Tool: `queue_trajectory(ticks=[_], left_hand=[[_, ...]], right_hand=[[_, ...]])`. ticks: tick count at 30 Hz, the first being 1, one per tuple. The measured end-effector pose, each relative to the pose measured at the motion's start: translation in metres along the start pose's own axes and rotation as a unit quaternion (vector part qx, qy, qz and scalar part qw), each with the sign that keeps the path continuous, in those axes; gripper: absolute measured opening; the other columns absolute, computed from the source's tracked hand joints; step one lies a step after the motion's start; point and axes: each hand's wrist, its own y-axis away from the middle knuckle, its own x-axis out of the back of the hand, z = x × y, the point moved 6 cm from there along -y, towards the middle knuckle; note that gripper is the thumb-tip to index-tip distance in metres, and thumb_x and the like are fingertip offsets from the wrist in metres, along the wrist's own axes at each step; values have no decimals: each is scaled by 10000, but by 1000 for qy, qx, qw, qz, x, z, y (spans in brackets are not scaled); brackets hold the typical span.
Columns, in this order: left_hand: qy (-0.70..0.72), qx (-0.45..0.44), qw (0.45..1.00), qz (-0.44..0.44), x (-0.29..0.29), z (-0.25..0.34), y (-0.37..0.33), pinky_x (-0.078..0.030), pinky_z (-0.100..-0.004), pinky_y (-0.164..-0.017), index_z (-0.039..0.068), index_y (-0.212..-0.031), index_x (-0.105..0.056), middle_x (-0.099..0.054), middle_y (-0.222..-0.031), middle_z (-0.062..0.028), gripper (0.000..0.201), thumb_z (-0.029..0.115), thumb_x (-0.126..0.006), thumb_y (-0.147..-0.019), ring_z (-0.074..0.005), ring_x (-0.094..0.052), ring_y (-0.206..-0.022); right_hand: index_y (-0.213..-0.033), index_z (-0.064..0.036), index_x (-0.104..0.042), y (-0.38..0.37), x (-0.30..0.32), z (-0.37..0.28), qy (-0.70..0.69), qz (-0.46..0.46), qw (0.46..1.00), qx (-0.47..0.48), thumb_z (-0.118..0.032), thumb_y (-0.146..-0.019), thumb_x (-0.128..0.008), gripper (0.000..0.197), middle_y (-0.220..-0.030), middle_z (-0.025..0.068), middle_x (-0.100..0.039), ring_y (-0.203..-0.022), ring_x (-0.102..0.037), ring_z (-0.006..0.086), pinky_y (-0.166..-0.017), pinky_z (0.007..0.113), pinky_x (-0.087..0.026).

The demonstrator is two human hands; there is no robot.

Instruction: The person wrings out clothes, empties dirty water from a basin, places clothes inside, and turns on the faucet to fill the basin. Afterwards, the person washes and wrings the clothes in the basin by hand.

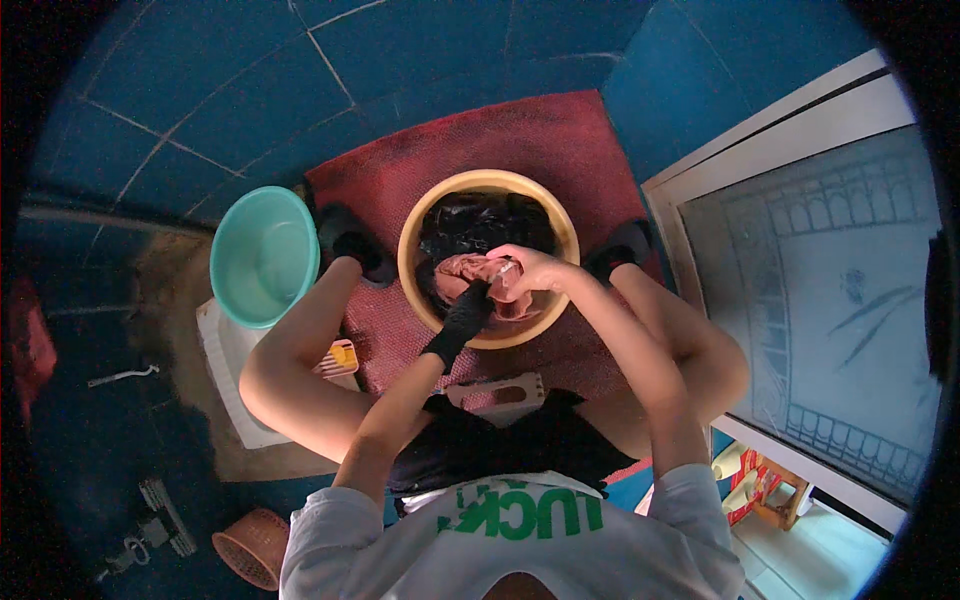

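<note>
Inside the yellow basin (489, 178), on its near side, sits the pink cloth (460, 270) — right hand (532, 269) grip curled around it, gloved left hand (466, 314) against it, closure hidden. Best worked low, bunched evenly.

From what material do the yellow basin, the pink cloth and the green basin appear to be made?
Yellow basin: probably plastic, smooth, judging by its thick, rounded rim and even colour.
Pink cloth: fabric, since it bunches into soft folds; which fibre, I cannot tell.
Green basin: likely plastic too, smooth, with uniform colour and a thin rim.
</note>
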Motion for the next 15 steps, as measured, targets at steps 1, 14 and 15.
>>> queue_trajectory(ticks=[1, 14, 15], left_hand=[[-20, 14, 999, 35, -2, -4, 0, -421, -397, -716, 19, -977, -463, -531, -905, -188, 294, 183, -492, -735, -354, -521, -837], [1, 51, 997, -52, -27, -26, 19, -399, -374, -791, 54, -1077, -448, -513, -1023, -151, 380, 205, -501, -733, -321, -499, -931], [-13, 39, 998, -39, -29, -11, 24, -386, -366, -813, 52, -1096, -434, -501, -1044, -149, 410, 207, -514, -725, -314, -484, -960]], right_hand=[[-1160, -94, -407, 2, 2, 8, 25, -9, 1000, -3, 4, -481, -709, 749, -986, 85, -492, -901, -475, 174, -767, 265, -404], [-968, 13, -439, 12, 1, 32, 435, 246, 866, -25, -159, -722, -523, 312, -863, 174, -529, -795, -557, 315, -649, 374, -462], [-928, -5, -474, 18, 2, 20, 434, 244, 867, -36, -217, -715, -516, 304, -772, 149, -580, -726, -580, 300, -627, 379, -461]])
